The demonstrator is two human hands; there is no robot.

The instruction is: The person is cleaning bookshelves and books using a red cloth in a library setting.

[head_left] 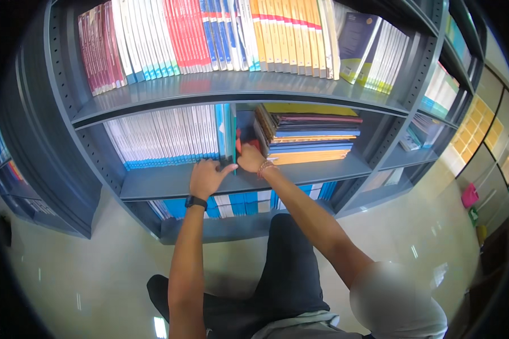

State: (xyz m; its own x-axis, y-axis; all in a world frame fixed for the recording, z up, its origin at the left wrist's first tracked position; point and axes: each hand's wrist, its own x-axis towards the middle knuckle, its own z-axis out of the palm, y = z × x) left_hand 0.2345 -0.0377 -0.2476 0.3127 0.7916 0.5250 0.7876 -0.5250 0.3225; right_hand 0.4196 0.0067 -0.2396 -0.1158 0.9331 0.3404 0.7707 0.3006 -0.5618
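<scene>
On the middle shelf of a grey metal bookcase, a long row of upright white books with blue lower edges ends in a few teal-spined books. My left hand, with a dark watch at the wrist, rests at the bottom of this row, its thumb stretched towards the last teal book. Just right of the teal books is my right hand, fingers curled next to a red object that is partly hidden; whether it grips this object is unclear. A flat stack of books and folders lies right of that hand.
The upper shelf holds tightly packed upright books. Blue and white books stand on the bottom shelf, low before my knees. Grey bookcase uprights bound the shelves. A pink bucket is by the far right wall.
</scene>
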